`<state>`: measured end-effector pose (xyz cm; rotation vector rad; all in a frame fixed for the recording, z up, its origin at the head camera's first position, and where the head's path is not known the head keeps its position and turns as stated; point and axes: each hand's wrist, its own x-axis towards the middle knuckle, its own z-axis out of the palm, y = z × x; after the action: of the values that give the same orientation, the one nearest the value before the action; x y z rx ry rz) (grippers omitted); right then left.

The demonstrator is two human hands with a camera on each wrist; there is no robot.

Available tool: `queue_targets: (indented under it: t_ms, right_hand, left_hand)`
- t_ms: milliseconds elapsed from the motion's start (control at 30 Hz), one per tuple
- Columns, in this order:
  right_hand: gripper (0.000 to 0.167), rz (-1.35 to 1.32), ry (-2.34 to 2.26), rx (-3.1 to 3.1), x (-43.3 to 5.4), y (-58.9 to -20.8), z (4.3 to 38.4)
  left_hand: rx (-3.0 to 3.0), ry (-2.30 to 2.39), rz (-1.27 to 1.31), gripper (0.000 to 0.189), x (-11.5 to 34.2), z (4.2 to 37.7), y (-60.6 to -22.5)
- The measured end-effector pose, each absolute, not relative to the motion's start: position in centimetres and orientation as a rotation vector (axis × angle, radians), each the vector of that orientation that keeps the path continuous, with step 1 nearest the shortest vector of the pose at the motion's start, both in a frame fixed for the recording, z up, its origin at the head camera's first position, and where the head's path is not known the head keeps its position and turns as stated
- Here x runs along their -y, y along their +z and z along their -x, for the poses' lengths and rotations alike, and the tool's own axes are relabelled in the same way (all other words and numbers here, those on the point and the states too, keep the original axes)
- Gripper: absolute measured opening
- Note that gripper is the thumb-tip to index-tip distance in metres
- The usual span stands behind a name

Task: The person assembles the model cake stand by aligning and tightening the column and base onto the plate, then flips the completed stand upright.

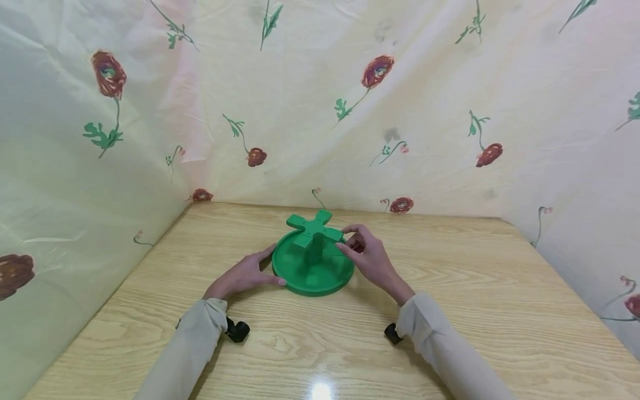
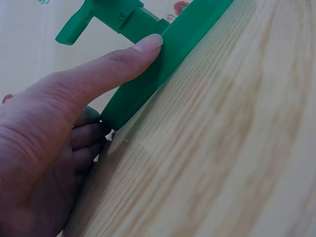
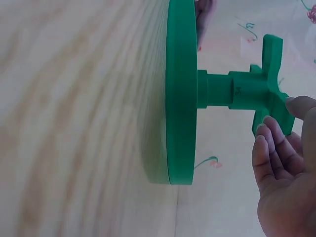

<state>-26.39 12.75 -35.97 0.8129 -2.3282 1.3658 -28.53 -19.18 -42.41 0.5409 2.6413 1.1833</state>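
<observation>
A green round base [image 1: 313, 290] with a raised rim lies flat on the wooden table. From its middle rises a green post [image 3: 217, 90], topped by a star-shaped green piece [image 1: 315, 226] with several flat arms. The number 34 shows on the upper post in the right wrist view, and 33 in the left wrist view. My left hand [image 1: 247, 273] holds the base at its left edge, thumb [image 2: 148, 44] on the rim's side and fingers around the far side. With thumb and fingertips, my right hand [image 1: 371, 256] pinches one arm of the star-shaped piece on the right.
The light wood table [image 1: 475, 311] carries the green assembly near its middle. A flowered cloth [image 1: 300, 111] hangs behind and along both sides. Black wrist devices [image 1: 238, 331] are strapped at both beige sleeves [image 1: 450, 344].
</observation>
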Motion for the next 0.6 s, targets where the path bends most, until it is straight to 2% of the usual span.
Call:
queue_targets:
  t_ms: [367, 600]
  right_hand:
    - [0.031, -0.837, 1.355, 2.306, -12.9, -38.9, 28.2]
    - [0.024, -0.922, 1.351, 2.283, -12.1, -38.8, 27.5]
  left_hand:
    - [-2.646, 1.178, -0.54, 0.112, 19.2, 28.6, -42.5]
    - [-2.643, 1.185, -0.561, 0.112, 19.2, 28.7, -42.5]
